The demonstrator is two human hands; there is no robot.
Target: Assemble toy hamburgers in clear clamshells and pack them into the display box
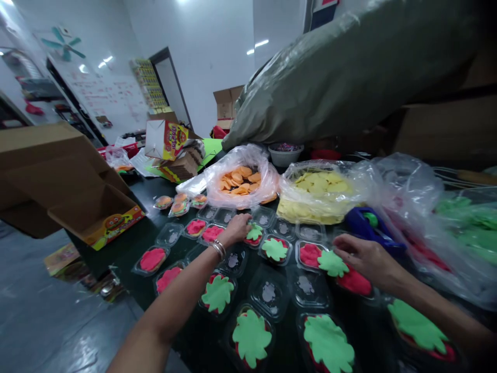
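Observation:
Clear plastic boxes stand on a dark table with lids folded open, several holding red pieces. My left hand [235, 229] reaches to a far box, its fingers drawn together at the edge of a green leaf-shaped piece [254, 232]. My right hand [359, 254] pinches another green leaf-shaped piece [333, 263] by its side. That piece hangs between two boxes, partly over a red piece [309, 255] and beside another red piece [354, 281]. Green leaf pieces top several nearer boxes, such as one with a large green leaf [251, 338].
Behind the boxes lie a bag of orange discs [240, 178], a bag of yellow pieces [322, 182] and a blue tape dispenser [373, 230]. Bagged green pieces [473, 223] are at right. An open carton [97, 217] stands left, near small packed burgers [179, 207].

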